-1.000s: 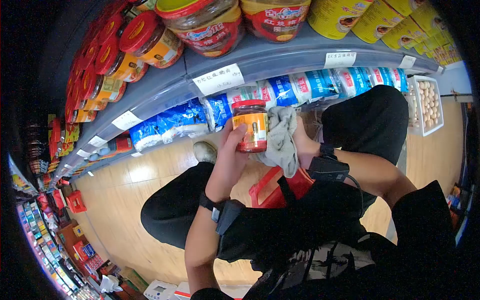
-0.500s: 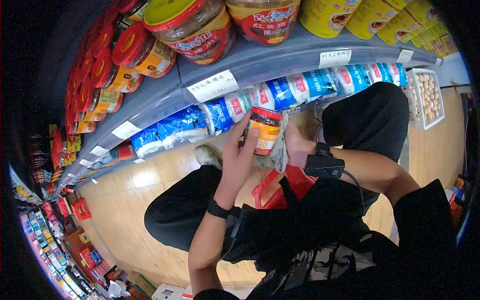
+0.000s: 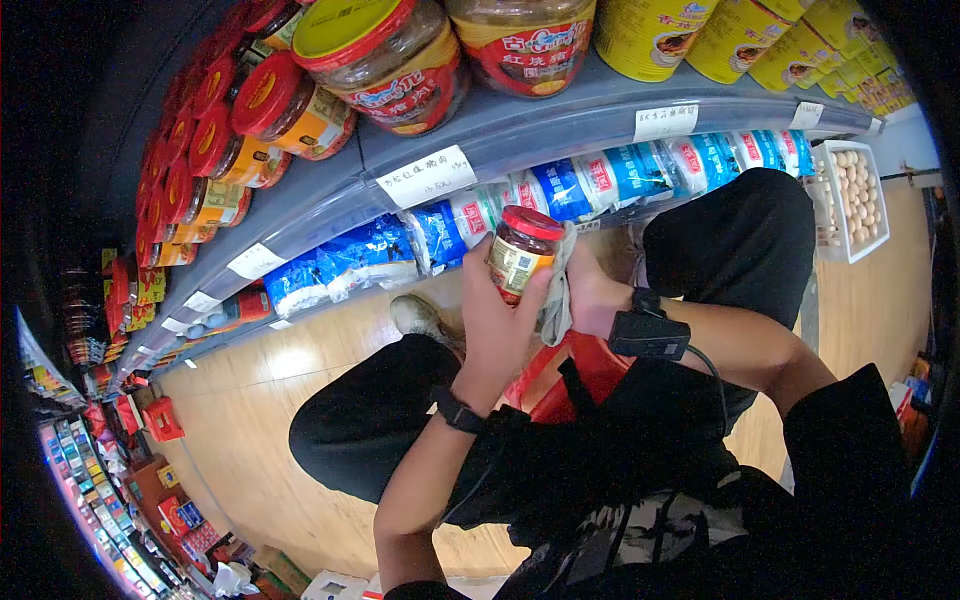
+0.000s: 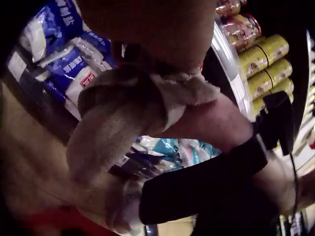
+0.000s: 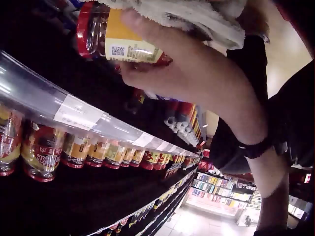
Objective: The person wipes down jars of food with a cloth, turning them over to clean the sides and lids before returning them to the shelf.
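My left hand (image 3: 492, 325) grips a glass jar (image 3: 518, 262) with a red lid and dark red contents, thumb on one side and fingers round the other. The jar is tilted, and a pale label panel with a square code faces up. In the right wrist view the same label (image 5: 130, 50) shows between thumb and fingers. Beside the jar my right hand (image 3: 592, 295) holds a grey cloth (image 3: 556, 310) against its far side, its fingers mostly hidden. In the left wrist view the cloth (image 4: 118, 110) hangs in folds from that hand.
A shelf edge with price tags (image 3: 428, 177) runs across in front, bearing red-lidded jars (image 3: 265, 95), larger jars (image 3: 525, 45) and yellow cans (image 3: 655, 35). Blue and white bags (image 3: 345, 260) lie below. A white basket of eggs (image 3: 826, 215) stands right; a red plastic object (image 3: 570, 375) sits below my hands.
The jar has moved slightly right and been turned in my left hand, so its orange front label gave way to the code panel. The cloth, earlier broadly spread, now shows narrowly behind it.
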A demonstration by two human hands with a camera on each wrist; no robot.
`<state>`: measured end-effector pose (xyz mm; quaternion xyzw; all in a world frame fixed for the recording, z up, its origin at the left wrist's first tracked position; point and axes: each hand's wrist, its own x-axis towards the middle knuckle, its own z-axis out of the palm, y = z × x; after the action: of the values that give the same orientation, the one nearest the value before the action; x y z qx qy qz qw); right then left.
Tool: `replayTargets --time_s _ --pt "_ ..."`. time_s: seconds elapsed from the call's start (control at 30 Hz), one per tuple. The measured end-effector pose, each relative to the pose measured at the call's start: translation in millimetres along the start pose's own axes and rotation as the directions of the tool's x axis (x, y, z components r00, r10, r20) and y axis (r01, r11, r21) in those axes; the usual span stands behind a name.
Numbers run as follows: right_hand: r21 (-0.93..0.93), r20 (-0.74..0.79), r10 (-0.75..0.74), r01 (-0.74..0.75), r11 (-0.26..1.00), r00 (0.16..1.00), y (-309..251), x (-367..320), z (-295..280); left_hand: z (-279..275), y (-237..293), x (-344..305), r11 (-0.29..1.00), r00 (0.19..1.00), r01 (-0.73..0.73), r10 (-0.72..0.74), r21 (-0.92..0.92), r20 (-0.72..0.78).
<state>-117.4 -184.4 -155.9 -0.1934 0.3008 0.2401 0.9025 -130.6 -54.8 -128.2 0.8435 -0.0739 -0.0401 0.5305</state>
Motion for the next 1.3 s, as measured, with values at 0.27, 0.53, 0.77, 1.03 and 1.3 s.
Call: replayTargets --time_s 0.27,0.53,0.77,1.03,1.3 --pt "-0.052 0.006 0.012 -0.012 0.999 1.000 -11.6 -2.5 8.4 -20.1 -0.3 14.7 0.921 0.954 0.223 -0.139 -0.319 0.265" --pt "-0.041 0.010 0.043 -0.042 0.998 0.999 -10.3 5.1 5.9 -18.1 8.1 10.2 0.812 0.938 0.347 -0.297 -0.469 0.179" --pt "-0.040 -0.060 0.028 -0.031 0.999 0.998 -2.6 -4.6 5.1 -16.4 -0.3 12.7 0.889 0.944 0.296 -0.215 -0.348 0.252" --pt "-0.016 -0.087 -0.054 0.053 0.998 0.995 -6.0 -8.4 15.4 -6.2 3.3 11.1 0.906 0.988 0.151 -0.153 -0.395 0.027" --pt "-0.079 -0.123 -0.011 0.001 0.997 0.992 -10.8 -13.1 14.2 -27.6 11.6 29.6 0.916 0.872 0.348 -0.239 -0.198 0.426"
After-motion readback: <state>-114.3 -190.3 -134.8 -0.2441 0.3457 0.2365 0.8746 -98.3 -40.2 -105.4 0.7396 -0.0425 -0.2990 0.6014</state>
